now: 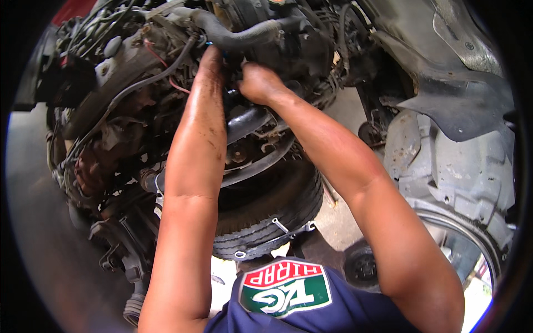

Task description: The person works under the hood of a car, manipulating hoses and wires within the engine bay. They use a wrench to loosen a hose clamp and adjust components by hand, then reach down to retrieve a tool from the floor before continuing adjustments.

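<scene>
Curving near the right hand (258,83): a thick, matte hose (236,38).

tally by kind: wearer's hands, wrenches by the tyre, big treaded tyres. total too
Left hand, right hand: 2
Long wrench, short wrench: 2
Treaded tyre: 1
Total: 5

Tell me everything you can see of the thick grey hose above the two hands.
The thick hose is dull grey and looks like rubber. From the upper left it drops, bends, and runs rightward, rising slightly, in front of dark engine parts. The left hand is just below its bend, the right hand lower, beneath its right part. Whether either hand touches it cannot be told.
</scene>
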Demonstrator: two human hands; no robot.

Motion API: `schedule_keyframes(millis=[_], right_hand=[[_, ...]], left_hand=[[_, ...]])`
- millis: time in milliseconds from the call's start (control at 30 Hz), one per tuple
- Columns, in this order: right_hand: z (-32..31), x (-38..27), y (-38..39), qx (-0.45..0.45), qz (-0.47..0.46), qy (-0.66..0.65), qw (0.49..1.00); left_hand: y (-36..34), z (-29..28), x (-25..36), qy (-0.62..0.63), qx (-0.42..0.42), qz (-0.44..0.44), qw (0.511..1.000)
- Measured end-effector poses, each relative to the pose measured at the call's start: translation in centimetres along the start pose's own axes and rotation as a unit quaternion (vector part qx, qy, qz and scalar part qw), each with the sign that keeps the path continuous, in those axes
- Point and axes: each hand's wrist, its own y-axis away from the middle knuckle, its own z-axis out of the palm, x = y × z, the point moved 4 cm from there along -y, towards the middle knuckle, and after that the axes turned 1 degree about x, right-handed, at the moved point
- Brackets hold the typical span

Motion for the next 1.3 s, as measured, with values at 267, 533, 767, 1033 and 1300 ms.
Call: schedule_keyframes(millis=[267, 533, 767, 1033, 1300], right_hand=[[-0.1, 0.3, 0.1, 0.049, -0.103, 0.028, 0.993], [-1.3, -0.9, -2.6, 0.073, -0.152, 0.207, 0.964], [-1.6, -1.8, -2.9, 0.021, -0.201, 0.370, 0.907], [-1.8, -2.6, -1.5, 0.048, -0.140, 0.285, 0.947], [1.1, -1.4, -1.5, -0.232, 0.059, 0.226, 0.944]], left_hand=[[1.0, 0.7, 0.4, -0.132, 0.017, 0.034, 0.990], [-1.0, 1.4, 1.5, -0.073, -0.041, 0.038, 0.996], [-0.9, 1.0, 1.0, -0.036, -0.028, 0.021, 0.999], [-2.2, 0.7, 1.3, -0.062, -0.044, 0.055, 0.996], [-1.7, 0.4, 1.1, -0.129, 0.012, 0.053, 0.990]])
